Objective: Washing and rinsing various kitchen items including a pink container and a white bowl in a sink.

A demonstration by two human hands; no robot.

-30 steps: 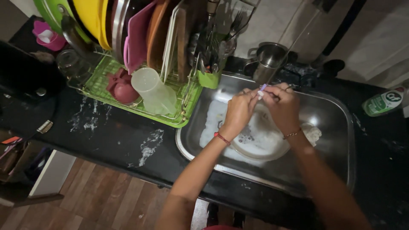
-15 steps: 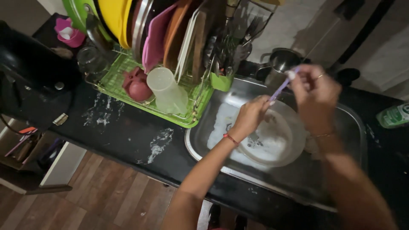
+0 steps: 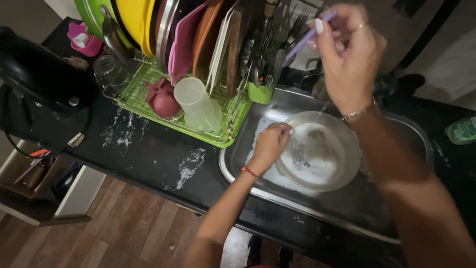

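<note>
Right grip around purple utensil

A black worktop ran across the dim room, streaked with pale wet smears. Below it lay a floor of brown wood planks. At the left edge stood a white cabinet side beside a low shelf holding small clutter. A pale tiled wall rose behind the worktop at the upper right. The light was low and warm.
</note>
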